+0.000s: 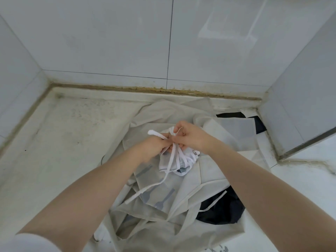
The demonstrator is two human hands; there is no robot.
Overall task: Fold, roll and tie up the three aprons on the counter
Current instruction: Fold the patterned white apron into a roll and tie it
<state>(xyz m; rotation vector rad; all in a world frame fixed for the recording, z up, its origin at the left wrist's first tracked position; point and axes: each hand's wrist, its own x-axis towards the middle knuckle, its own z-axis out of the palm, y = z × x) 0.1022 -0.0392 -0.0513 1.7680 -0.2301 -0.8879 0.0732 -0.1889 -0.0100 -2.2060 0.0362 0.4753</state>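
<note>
A rolled white apron bundle (179, 160) sits on top of a spread beige apron (214, 180) in the middle of the counter. My left hand (154, 145) pinches one white strap (154, 133) whose end sticks out up and left. My right hand (189, 136) grips the strap right over the bundle, the two hands touching. Another white strap end (145, 190) trails down and left across the beige cloth. A dark navy apron (221, 210) lies partly under the beige one, showing at lower right and again at the back right.
The pale stone counter (72, 142) stretches to the left of the pile. Grey tiled walls (127, 42) close in at the back and on both sides; a side wall (300, 106) stands close on the right.
</note>
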